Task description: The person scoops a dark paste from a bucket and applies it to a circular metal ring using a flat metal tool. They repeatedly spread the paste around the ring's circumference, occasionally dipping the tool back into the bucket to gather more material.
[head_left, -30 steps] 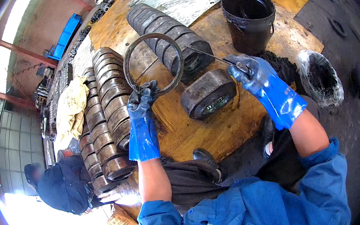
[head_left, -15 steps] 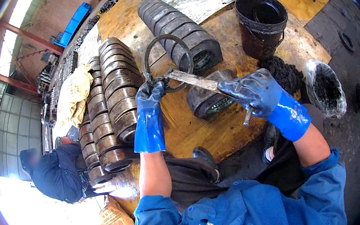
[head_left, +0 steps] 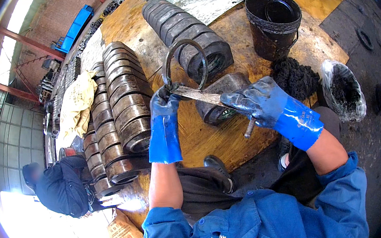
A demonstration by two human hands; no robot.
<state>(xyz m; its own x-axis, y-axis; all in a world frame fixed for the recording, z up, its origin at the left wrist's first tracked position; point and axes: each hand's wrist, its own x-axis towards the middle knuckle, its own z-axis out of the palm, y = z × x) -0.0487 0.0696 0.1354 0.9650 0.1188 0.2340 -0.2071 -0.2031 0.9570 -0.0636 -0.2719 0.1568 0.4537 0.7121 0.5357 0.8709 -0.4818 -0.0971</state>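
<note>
One ring [head_left: 205, 66] is held up on edge by the left hand [head_left: 165, 102], above the board [head_left: 192, 139] and overlapping, from my viewpoint, the near end of a row of blocks [head_left: 176, 27]. The left fingers are bent and pinching its lower edge, though the dark glove hides how the thumb sits. The right hand [head_left: 263, 102] has its fingers curled round a flat blade [head_left: 200, 95] that reaches across to that pinched edge; I can't make out whether the tip touches the ring. I judge the ring stiff, probably metal, so it shouldn't bend under a firm push, and with so thin a band it is likely fairly light for its width. I expect it to be slippery: its surface looks dark and grimy, and both gloves are smeared too. I'd take hold low on the band, fingers on one side and thumb on the other, and squeeze hard, because gripping one spot could let it twist when pressed off-centre. I doubt it's fragile, but I'd want fingertips well back from the blade.
</note>
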